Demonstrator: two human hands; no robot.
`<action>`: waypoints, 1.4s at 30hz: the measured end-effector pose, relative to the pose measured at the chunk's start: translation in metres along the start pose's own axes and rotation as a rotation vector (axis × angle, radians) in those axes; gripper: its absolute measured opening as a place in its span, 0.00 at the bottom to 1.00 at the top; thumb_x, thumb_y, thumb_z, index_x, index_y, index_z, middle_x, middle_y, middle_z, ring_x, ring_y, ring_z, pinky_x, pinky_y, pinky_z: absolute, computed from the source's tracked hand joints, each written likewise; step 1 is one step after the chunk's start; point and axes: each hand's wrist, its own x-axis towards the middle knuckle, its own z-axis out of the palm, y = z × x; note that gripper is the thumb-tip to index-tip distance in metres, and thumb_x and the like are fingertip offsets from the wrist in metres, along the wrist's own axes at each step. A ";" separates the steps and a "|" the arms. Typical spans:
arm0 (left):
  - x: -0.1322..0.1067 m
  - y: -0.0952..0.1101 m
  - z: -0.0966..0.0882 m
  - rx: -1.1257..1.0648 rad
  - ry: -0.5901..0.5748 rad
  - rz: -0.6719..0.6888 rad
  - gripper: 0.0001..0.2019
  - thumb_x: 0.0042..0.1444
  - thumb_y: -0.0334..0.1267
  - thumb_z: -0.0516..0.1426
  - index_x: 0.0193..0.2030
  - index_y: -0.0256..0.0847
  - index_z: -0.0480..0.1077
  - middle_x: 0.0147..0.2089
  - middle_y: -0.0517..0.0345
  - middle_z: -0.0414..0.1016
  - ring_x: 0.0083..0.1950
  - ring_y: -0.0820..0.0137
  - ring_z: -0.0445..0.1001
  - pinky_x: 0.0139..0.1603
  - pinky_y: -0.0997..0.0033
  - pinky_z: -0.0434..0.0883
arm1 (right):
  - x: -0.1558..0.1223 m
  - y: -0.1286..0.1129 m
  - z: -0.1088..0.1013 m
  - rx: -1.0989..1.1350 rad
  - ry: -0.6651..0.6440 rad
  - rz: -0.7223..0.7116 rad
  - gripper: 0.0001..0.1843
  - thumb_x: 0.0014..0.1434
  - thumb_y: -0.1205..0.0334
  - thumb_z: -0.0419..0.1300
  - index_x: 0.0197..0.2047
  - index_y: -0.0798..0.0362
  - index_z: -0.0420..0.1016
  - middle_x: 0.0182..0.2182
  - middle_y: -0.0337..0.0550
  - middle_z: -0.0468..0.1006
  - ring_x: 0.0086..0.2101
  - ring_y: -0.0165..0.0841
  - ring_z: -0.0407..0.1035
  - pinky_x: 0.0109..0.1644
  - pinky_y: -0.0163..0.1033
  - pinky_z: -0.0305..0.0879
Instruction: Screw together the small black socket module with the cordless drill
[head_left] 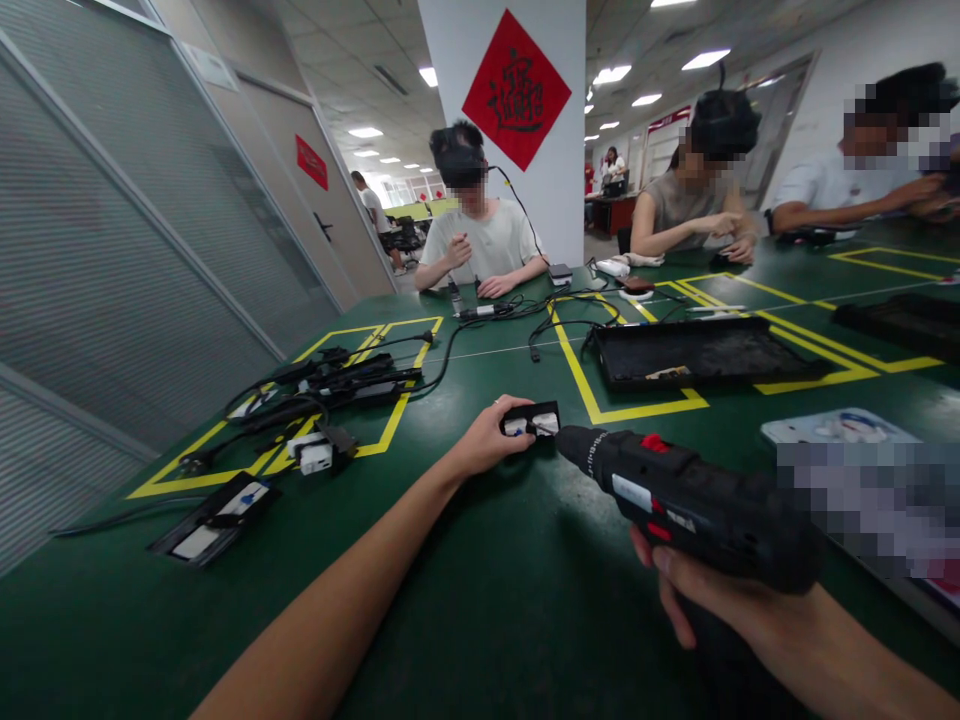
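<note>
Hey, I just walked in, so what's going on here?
The person's right hand grips a black power drill and points it at a small black-and-white piece that the left hand holds. Whether drill and piece touch is hard to tell. On the green table, a pile of black cables lies to the left and a black tray farther off to the right.

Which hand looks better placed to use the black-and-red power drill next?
Probably the right hand: it holds the drill, whose front end points toward the small rectangular black-and-white part. The left hand is occupied holding that part.
</note>
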 end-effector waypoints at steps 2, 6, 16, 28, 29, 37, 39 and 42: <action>0.000 0.001 0.000 0.006 -0.003 -0.004 0.24 0.47 0.35 0.61 0.53 0.40 0.66 0.48 0.54 0.68 0.44 0.67 0.70 0.45 0.70 0.67 | 0.001 0.004 -0.001 0.012 -0.012 -0.016 0.14 0.59 0.49 0.52 0.36 0.51 0.67 0.20 0.34 0.69 0.25 0.31 0.65 0.38 0.40 0.63; 0.000 0.000 0.000 0.009 0.004 -0.001 0.24 0.47 0.35 0.60 0.53 0.40 0.66 0.48 0.54 0.68 0.44 0.67 0.70 0.45 0.70 0.67 | 0.000 0.008 -0.002 0.034 -0.037 -0.033 0.16 0.60 0.47 0.51 0.37 0.51 0.67 0.22 0.34 0.68 0.27 0.31 0.64 0.38 0.40 0.62; 0.000 -0.003 0.000 -0.008 0.001 -0.008 0.24 0.47 0.35 0.60 0.54 0.40 0.65 0.47 0.54 0.68 0.42 0.68 0.69 0.43 0.70 0.68 | 0.001 0.009 -0.003 0.019 -0.044 -0.063 0.15 0.61 0.49 0.50 0.37 0.52 0.66 0.21 0.34 0.68 0.26 0.31 0.64 0.39 0.43 0.61; -0.001 -0.002 0.000 0.025 0.023 0.003 0.23 0.46 0.35 0.61 0.52 0.40 0.67 0.46 0.54 0.69 0.43 0.67 0.70 0.45 0.68 0.68 | 0.001 -0.003 0.000 -0.043 -0.033 -0.022 0.15 0.59 0.51 0.48 0.36 0.54 0.66 0.19 0.36 0.68 0.26 0.34 0.67 0.42 0.47 0.61; 0.000 -0.002 0.000 0.028 0.025 0.004 0.23 0.46 0.35 0.61 0.52 0.40 0.67 0.46 0.54 0.69 0.43 0.67 0.70 0.45 0.68 0.68 | 0.001 -0.003 0.000 -0.046 -0.037 -0.019 0.15 0.59 0.51 0.48 0.36 0.54 0.66 0.19 0.36 0.68 0.26 0.35 0.67 0.43 0.48 0.61; 0.000 -0.002 0.000 0.044 0.015 0.003 0.24 0.46 0.35 0.61 0.53 0.41 0.66 0.46 0.55 0.69 0.43 0.67 0.69 0.45 0.68 0.67 | -0.001 -0.005 0.001 -0.018 -0.007 -0.003 0.15 0.58 0.50 0.50 0.36 0.53 0.65 0.19 0.35 0.68 0.24 0.33 0.65 0.39 0.45 0.61; 0.000 -0.001 0.000 0.038 0.015 0.002 0.24 0.47 0.35 0.60 0.53 0.40 0.66 0.46 0.54 0.69 0.43 0.66 0.70 0.46 0.68 0.67 | 0.000 -0.005 0.001 -0.007 -0.009 -0.012 0.14 0.57 0.50 0.51 0.36 0.53 0.65 0.20 0.35 0.68 0.24 0.33 0.65 0.38 0.44 0.61; -0.001 -0.001 0.000 0.038 0.024 0.001 0.24 0.46 0.34 0.61 0.52 0.40 0.66 0.46 0.54 0.69 0.44 0.66 0.70 0.46 0.67 0.67 | 0.001 -0.004 0.001 -0.014 -0.016 -0.010 0.15 0.58 0.50 0.50 0.37 0.54 0.65 0.20 0.35 0.68 0.24 0.33 0.65 0.38 0.44 0.62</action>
